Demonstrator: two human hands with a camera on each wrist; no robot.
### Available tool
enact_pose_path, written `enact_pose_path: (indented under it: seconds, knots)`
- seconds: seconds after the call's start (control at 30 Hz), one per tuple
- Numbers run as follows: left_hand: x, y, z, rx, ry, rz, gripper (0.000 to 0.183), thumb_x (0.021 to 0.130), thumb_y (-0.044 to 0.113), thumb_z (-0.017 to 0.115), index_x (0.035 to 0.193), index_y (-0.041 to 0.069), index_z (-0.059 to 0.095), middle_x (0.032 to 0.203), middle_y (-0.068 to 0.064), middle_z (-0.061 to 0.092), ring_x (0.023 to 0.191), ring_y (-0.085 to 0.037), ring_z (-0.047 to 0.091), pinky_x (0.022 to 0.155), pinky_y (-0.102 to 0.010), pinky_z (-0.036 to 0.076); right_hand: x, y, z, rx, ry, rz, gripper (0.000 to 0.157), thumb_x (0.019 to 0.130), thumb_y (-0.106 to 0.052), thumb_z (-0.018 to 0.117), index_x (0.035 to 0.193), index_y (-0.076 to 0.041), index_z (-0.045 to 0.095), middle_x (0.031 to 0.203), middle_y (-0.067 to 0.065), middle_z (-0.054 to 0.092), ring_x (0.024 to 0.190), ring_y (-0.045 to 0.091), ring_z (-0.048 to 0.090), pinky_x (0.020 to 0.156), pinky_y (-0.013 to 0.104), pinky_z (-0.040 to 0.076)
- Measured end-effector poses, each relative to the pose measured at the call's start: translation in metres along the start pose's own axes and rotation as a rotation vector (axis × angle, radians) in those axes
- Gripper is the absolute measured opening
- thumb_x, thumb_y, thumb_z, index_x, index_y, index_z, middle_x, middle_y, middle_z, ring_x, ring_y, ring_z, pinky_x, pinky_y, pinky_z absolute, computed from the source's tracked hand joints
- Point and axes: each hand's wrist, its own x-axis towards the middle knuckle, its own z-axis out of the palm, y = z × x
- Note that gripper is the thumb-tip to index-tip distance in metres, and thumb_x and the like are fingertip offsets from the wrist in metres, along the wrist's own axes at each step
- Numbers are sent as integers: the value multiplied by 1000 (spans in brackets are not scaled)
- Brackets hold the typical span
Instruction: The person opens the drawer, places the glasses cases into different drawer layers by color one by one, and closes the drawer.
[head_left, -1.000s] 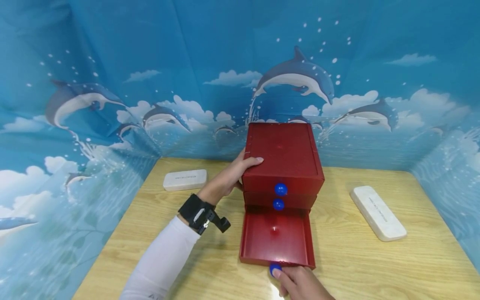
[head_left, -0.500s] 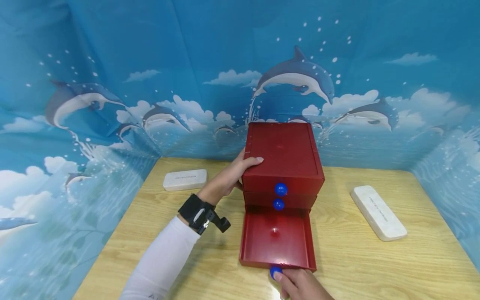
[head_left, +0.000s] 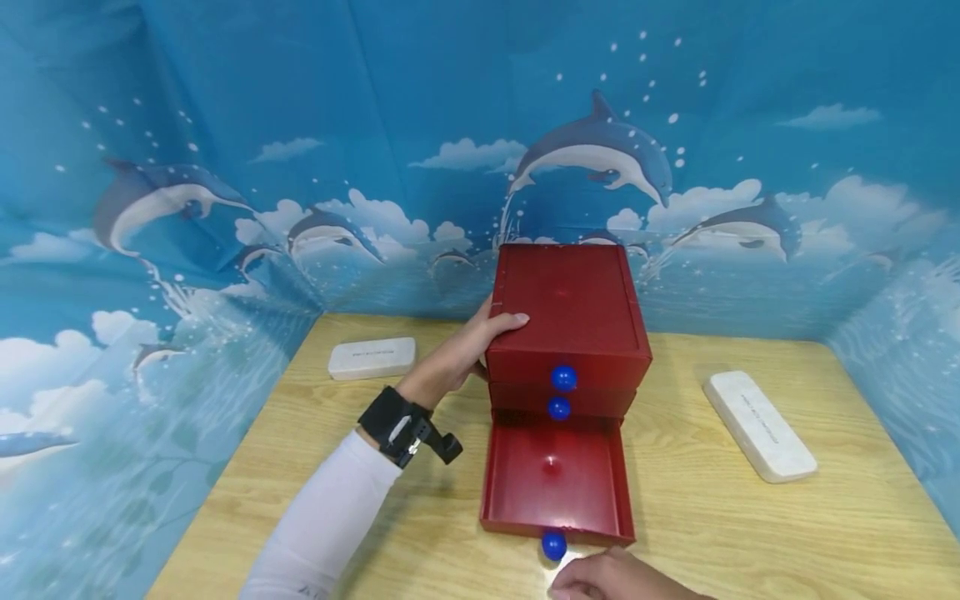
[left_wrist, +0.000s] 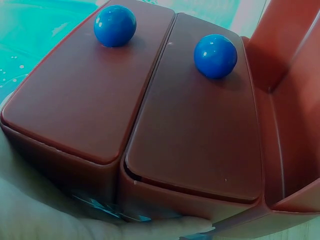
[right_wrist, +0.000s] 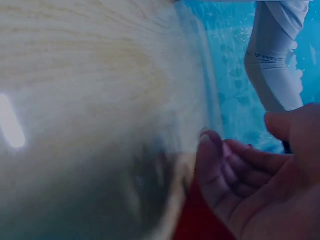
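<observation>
A red drawer cabinet (head_left: pixel 566 300) stands on the table, with blue ball knobs on its drawer fronts. My left hand (head_left: pixel 472 342) grips its left side, thumb over the top edge. In the left wrist view, part of that hand (left_wrist: pixel 125 227) lies along the cabinet's side below the two closed drawer fronts. The bottom drawer (head_left: pixel 555 479) is pulled out, and nothing lies in it. Just in front of its blue knob (head_left: pixel 554 546), my right hand (head_left: pixel 618 577) is apart from it, fingers loosely bent. The right wrist view shows this hand (right_wrist: pixel 260 185) holding nothing.
A white oblong case (head_left: pixel 372 358) lies left of the cabinet, behind my left forearm. Another white case (head_left: pixel 760 427) lies to the right. A blue dolphin-print backdrop (head_left: pixel 420 100) closes off the back and sides of the wooden table (head_left: pixel 720 525).
My right hand has let go of the bottom drawer's knob and moved slightly back toward me. The drawer had edged out a little before that. My left hand keeps its hold.
</observation>
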Motion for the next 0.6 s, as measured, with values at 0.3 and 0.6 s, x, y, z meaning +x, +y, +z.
enact_pose_path:
  seconds: [0.3, 0.6]
  knots:
    - [1, 3, 1, 3, -8, -23, 72, 89, 55, 57, 145, 46, 13, 123, -9, 52, 99, -32, 59, 67, -54, 53, -10, -27, -39, -91, 40, -10, 30, 100, -33, 48, 127, -23, 56, 116, -5, 61, 102, 7, 55, 80, 27, 51]
    - [-1, 0, 0, 2, -10, 1, 74, 87, 57, 57, 145, 48, 12, 122, -10, 51, 99, -33, 59, 66, -54, 53, -20, -36, -69, -449, 190, 32, 37, 96, -48, 51, 129, -34, 51, 122, -13, 55, 109, 10, 52, 83, 35, 51]
